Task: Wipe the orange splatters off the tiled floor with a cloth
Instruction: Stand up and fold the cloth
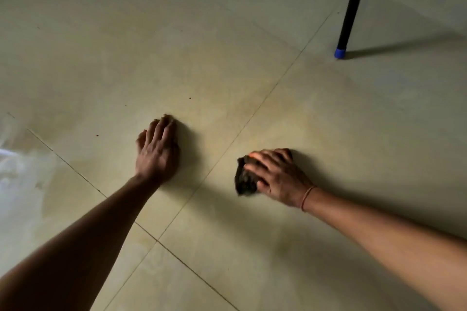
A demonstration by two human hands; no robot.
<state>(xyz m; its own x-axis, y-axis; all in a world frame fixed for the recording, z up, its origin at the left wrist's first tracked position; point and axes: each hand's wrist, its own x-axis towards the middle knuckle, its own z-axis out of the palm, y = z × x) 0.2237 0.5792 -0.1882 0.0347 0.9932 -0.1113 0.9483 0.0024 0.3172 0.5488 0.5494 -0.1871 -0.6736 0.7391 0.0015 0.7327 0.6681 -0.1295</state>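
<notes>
now right hand [275, 177] grips dark cloth [243, 182] beside grout line [227, 149]; left hand [158, 153] flat on tile [101, 70].

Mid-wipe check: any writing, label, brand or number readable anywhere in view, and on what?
None. No text shows on the dark cloth gripped by the right hand, the tiled floor, the black leg with its blue cap, or the wrist thread.
</notes>
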